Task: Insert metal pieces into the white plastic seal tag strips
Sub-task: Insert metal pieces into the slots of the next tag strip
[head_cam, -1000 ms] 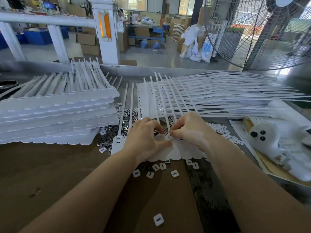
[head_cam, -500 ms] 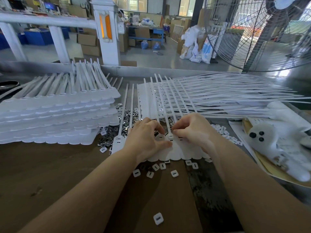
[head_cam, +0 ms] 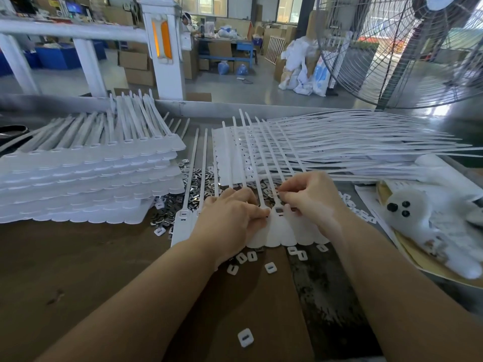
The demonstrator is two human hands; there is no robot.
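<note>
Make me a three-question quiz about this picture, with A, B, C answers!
1. Where is the tall stack of white strips?
A. left of the hands
B. right of the hands
C. on the floor

2. How many black dots are on the fluffy white toy?
A. one
B. three
C. six

3. What is the left hand doing?
A. waving
B. resting on the strip sheet
C. holding the fan

Answers: 1 A, it sits at the table's left. 2 B, three dots show. 3 B, its fingers lie on the sheet.

Two bare forearms reach in from the lower edge, with no sleeve, glove or watch showing. The left hand [head_cam: 230, 220] and right hand [head_cam: 311, 198] apparently wear no rings, though the fingers are blurred.
</note>
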